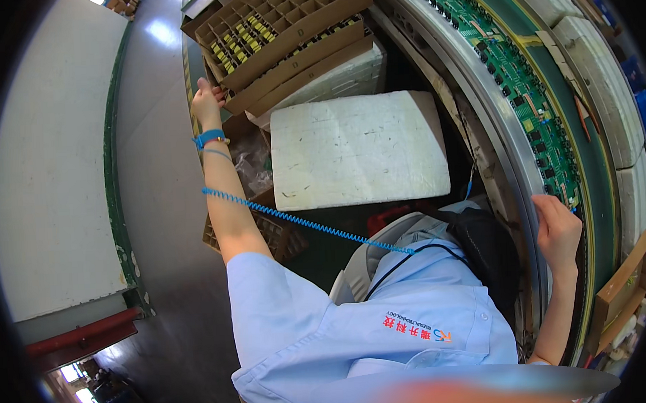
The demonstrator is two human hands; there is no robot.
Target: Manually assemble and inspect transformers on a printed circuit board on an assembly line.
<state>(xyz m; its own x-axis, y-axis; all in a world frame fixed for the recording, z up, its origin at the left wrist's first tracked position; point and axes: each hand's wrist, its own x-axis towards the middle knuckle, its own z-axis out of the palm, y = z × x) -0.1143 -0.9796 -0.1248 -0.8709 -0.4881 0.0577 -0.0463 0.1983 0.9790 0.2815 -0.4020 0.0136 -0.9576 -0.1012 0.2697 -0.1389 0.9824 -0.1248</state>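
My left hand point(208, 106) is stretched out to the near left corner of a cardboard divider box point(287, 52). Its fingers curl at the box's edge and its thumb points up. Small yellow-and-black parts point(242, 43) stand in some of the box's cells; other cells hold none. A blue wrist strap point(210, 139) circles my left wrist, and a coiled blue cord point(302, 220) runs from it across my lap. On the right, my right hand point(558, 227) is closed beside the conveyor rail, next to green circuit boards point(528, 106). What its fingers hold, if anything, is hidden.
A white foam block point(360, 151) lies between my arms. Under the divider box are more cardboard boxes point(299, 71). Clear plastic bags point(253, 161) fill a carton below my left forearm. The metal rail point(476, 72) curves along the conveyor. A wooden frame point(622, 293) stands at right.
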